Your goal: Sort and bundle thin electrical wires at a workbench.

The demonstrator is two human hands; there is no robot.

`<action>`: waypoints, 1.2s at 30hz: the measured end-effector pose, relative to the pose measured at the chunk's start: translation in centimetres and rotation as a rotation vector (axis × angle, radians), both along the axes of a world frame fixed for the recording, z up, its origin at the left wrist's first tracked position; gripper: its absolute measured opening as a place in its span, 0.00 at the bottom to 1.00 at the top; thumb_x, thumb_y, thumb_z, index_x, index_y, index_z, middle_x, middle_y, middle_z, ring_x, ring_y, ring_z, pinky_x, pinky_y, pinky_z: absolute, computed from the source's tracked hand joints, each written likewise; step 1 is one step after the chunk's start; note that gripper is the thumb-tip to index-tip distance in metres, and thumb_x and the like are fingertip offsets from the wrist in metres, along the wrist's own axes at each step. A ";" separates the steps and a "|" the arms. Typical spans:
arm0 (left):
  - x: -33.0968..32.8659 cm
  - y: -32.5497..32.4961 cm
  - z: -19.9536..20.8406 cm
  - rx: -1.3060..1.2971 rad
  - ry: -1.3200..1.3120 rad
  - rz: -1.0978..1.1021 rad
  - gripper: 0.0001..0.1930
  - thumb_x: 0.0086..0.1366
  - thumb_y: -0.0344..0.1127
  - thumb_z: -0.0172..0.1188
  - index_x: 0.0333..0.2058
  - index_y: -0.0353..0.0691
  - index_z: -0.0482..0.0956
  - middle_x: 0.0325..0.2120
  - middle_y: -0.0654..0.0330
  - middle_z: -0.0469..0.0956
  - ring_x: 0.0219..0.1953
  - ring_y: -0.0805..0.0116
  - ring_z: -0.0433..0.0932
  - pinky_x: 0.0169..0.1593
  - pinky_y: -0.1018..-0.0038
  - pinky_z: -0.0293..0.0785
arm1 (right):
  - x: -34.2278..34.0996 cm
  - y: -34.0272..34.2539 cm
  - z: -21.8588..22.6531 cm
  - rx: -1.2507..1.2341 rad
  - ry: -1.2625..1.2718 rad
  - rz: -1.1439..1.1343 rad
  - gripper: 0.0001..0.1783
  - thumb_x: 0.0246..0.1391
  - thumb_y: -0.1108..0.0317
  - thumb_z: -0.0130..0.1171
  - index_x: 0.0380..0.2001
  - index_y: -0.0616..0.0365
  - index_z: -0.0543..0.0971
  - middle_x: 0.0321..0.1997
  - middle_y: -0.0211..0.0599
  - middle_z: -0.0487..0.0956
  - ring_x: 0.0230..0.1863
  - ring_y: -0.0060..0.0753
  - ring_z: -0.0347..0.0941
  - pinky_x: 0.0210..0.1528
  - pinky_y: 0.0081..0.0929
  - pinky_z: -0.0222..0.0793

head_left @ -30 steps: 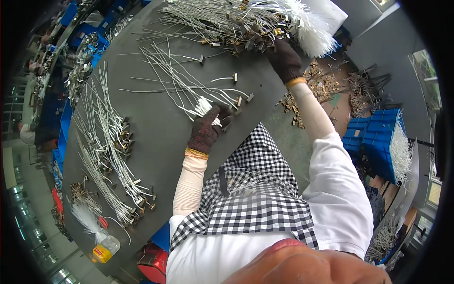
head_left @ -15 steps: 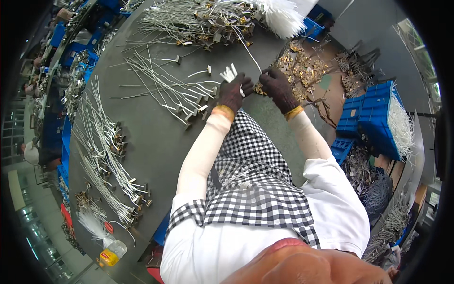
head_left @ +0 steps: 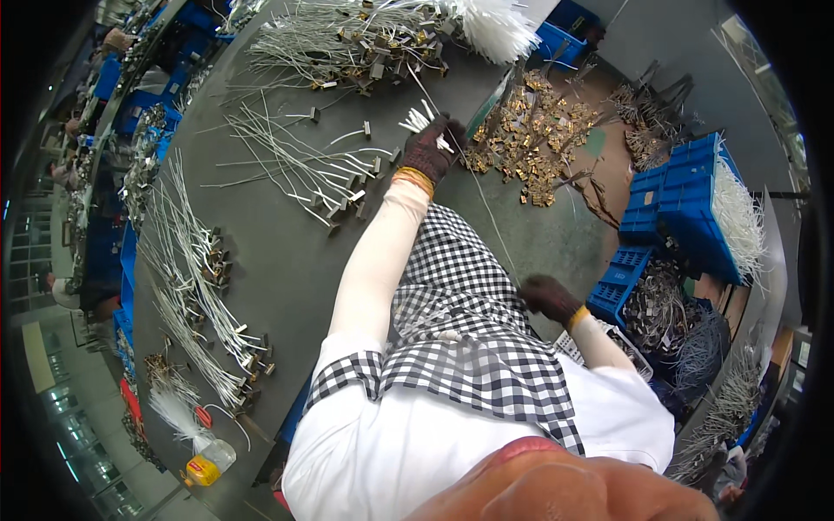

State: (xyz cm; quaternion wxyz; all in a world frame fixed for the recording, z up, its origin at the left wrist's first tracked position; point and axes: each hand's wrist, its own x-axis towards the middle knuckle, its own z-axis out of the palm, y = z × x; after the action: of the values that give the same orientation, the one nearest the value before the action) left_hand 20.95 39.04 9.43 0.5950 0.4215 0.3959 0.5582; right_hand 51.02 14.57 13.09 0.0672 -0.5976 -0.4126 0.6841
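My left hand (head_left: 430,149), in a dark glove, is closed around a small bundle of short white tubes (head_left: 419,120) above the grey table. A thin pale wire (head_left: 488,204) runs from beside that hand down to my right hand (head_left: 551,299). The right hand, also gloved, is low beside the checked apron, its fingers closed at the wire's lower end; that end is hard to make out. Left of my left hand, white wires with small metal-ended pieces (head_left: 304,165) lie fanned out. A larger heap of such wires (head_left: 347,48) is beyond it.
Small brass-coloured parts (head_left: 543,130) are spread on the right. Blue crates (head_left: 669,204) with white strands stand further right. Another wire bundle (head_left: 200,286) and a plastic bottle with a yellow label (head_left: 207,464) lie on the left. A white fibre bunch (head_left: 495,30) is at the far edge.
My right hand has moved from beside the left hand down and right, drawing the wire out long. My left hand stays nearly in place with the white tubes.
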 end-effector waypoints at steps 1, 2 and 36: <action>-0.1 1.0 0.2 -0.001 -0.003 0.005 0.18 0.67 0.23 0.52 0.54 0.38 0.75 0.44 0.53 0.82 0.49 0.58 0.82 0.51 0.69 0.79 | 1.7 -1.5 -0.1 -0.076 -0.048 0.012 0.11 0.51 0.62 0.64 0.31 0.60 0.80 0.24 0.33 0.76 0.24 0.23 0.69 0.27 0.24 0.65; -0.4 1.9 0.8 -0.216 -0.383 0.034 0.14 0.69 0.27 0.53 0.52 0.39 0.76 0.44 0.53 0.82 0.49 0.56 0.81 0.53 0.63 0.79 | 3.3 -3.1 -0.5 -0.077 -0.056 0.013 0.11 0.51 0.62 0.64 0.31 0.60 0.80 0.24 0.33 0.76 0.24 0.23 0.69 0.27 0.24 0.65; -14.4 -0.4 7.0 -0.241 -1.089 0.117 0.11 0.70 0.35 0.55 0.45 0.34 0.78 0.44 0.48 0.82 0.49 0.49 0.80 0.55 0.54 0.78 | 4.7 -2.4 1.1 -0.156 0.007 -0.035 0.09 0.53 0.62 0.65 0.31 0.57 0.81 0.25 0.26 0.77 0.24 0.18 0.68 0.26 0.20 0.64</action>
State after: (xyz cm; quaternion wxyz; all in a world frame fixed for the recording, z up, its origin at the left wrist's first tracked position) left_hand 6.51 38.63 16.42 0.7256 -0.0212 0.1153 0.6780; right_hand 55.72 12.19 14.18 0.0340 -0.6056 -0.3476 0.7150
